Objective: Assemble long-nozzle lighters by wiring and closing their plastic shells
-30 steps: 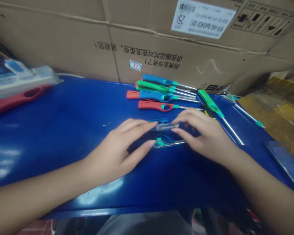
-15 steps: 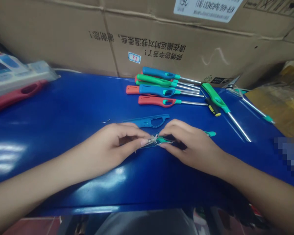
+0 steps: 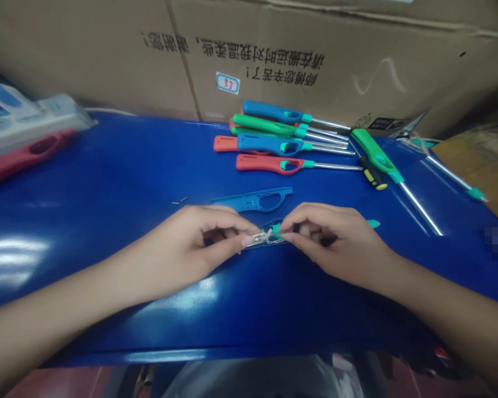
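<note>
My left hand (image 3: 209,235) is closed, with thumb and fingers pinching the clear fuel tank (image 3: 257,239) of a utility lighter. The tank lies over an opened blue casing half (image 3: 268,244), most of which my hands cover. My right hand (image 3: 336,235) is closed too, its fingertips pinching at the green trigger (image 3: 276,229) beside a thin white tube. Past my right hand a green tip (image 3: 373,224) sticks out. Just beyond my hands lies the other blue casing half (image 3: 253,201), its inner side up.
Several assembled lighters (image 3: 269,162) lie in a pile at the back, before a cardboard box (image 3: 108,66). A green lighter (image 3: 375,153) and a black-yellow screwdriver (image 3: 372,174) are at right. Two small screws (image 3: 180,200) lie left. A red casing (image 3: 29,157) rests by a power strip (image 3: 37,119).
My right hand has shifted slightly to the right, showing more of the green trigger and casing. The left hand still holds the tank. The view has tilted down a little.
</note>
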The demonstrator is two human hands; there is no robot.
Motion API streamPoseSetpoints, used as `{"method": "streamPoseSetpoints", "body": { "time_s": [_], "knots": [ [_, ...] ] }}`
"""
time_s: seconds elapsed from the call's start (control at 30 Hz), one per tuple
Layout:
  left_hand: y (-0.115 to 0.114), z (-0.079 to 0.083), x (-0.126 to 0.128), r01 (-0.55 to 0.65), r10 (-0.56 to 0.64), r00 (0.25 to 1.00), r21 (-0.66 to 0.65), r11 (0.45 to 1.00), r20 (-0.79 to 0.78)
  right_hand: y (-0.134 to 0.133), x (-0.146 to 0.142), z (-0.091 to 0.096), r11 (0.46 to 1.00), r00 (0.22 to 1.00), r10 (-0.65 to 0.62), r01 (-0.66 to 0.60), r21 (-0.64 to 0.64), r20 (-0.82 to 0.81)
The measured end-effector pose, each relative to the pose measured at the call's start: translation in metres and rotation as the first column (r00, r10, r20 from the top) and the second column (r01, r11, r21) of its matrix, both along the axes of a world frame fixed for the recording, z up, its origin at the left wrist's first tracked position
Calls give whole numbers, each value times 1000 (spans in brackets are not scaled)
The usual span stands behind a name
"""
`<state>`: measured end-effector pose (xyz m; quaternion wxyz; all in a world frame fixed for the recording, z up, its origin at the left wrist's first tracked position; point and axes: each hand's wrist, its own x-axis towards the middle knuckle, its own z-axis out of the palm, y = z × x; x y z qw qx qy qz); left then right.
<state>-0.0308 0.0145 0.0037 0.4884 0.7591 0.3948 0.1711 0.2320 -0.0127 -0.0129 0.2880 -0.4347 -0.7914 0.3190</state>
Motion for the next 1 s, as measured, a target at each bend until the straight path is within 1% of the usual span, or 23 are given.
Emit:
{"method": "streamPoseSetpoints", "body": {
  "time_s": [0.1,0.17,0.4,0.47,0.6,0.77,1.0],
  "knots": [
    [1,-1,1,9,-8,1000,14,1000,-6,2,0,-2,997,994,30,-37,-64,-103],
    [2,-2,2,12,-12,1000,15,1000,0,3,0,-1,996,991,41,-51,-78,-126],
    [1,-1,2,20,-21,1000,27,999,20,4,-2,3,984,988,-60,35,-175,-140],
    [0,-1,2,19,-20,1000,34,999,22,4,-2,3,983,990,-55,31,-182,-129],
    [0,-2,3,23,-24,999,45,999,26,4,-1,3,988,992,-3,-16,-151,-124],
    [0,-2,3,35,-38,998,49,998,51,3,-2,4,985,992,-27,6,-174,-121],
    [0,-1,3,31,-34,999,55,998,40,4,-1,5,984,994,-9,-11,-177,-111]
  ]
}}
